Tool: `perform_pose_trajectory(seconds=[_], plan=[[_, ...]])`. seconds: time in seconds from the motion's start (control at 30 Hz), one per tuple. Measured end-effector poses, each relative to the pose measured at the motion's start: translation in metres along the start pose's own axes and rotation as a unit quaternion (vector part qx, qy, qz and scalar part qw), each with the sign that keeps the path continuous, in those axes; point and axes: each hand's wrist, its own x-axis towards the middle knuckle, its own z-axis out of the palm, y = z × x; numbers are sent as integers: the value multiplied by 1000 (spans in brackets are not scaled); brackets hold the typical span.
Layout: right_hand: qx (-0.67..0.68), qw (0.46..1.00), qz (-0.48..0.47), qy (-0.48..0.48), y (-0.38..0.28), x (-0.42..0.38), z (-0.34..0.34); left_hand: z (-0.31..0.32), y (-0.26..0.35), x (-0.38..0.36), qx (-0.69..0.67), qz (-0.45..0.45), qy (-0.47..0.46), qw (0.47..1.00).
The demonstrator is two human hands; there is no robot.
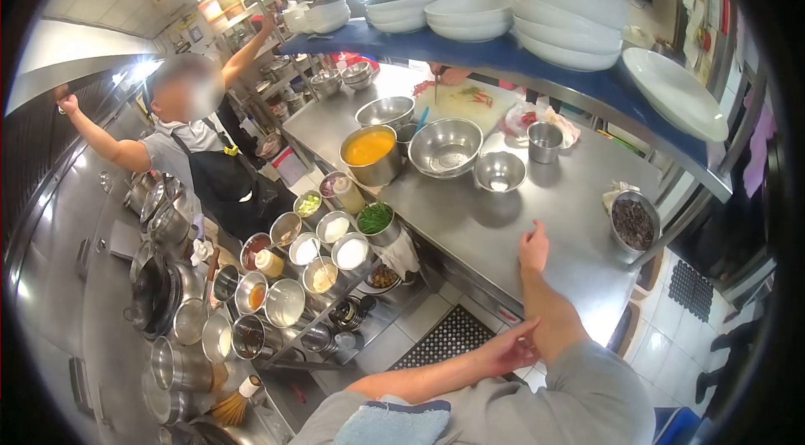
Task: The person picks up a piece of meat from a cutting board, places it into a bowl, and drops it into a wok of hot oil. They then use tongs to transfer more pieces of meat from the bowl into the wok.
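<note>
My right hand point(533, 249) is held out over the steel worktable point(470, 219), a finger extended and nothing in its grasp. My left hand point(513, 348) rests by my right forearm near the elbow, its thumb against the arm and its fingers loosely apart. Beyond the right hand stand a small steel bowl point(501, 167), a larger perforated bowl point(445, 146) and a steel container point(545, 140). A pot of orange liquid point(370, 147) is farther left. A pale blue cloth point(402, 424) lies on my body at the bottom.
Left of the table, several steel containers of ingredients surround chopped greens point(375, 217). A co-worker point(226, 168) in an apron stands there, arms raised. Another person cuts at a white board point(466, 106) beneath a blue shelf point(369, 38) of white bowls. A dark-filled bowl point(635, 223) sits right.
</note>
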Motion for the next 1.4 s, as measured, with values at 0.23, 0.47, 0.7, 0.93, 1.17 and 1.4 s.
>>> perform_pose_trajectory(seconds=[0.23,0.47,0.7,0.93,1.17,1.4], plan=[[4,999,47,-23,1,1,-2,9,4,7,10,-69,-17,997],[8,999,27,-19,-1,-2,-3,30,-1,6,50,8,35,998],[16,998,46,-43,-4,0,-6,3,6,15,31,-72,5,997],[10,1000,21,-19,-9,-1,-8,13,2,10,27,-42,6,999],[7,998,49,-46,-14,1,-12,-16,1,22,17,-48,-17,999],[17,999,24,-16,-8,-2,-6,-1,5,10,30,-54,-50,997]])
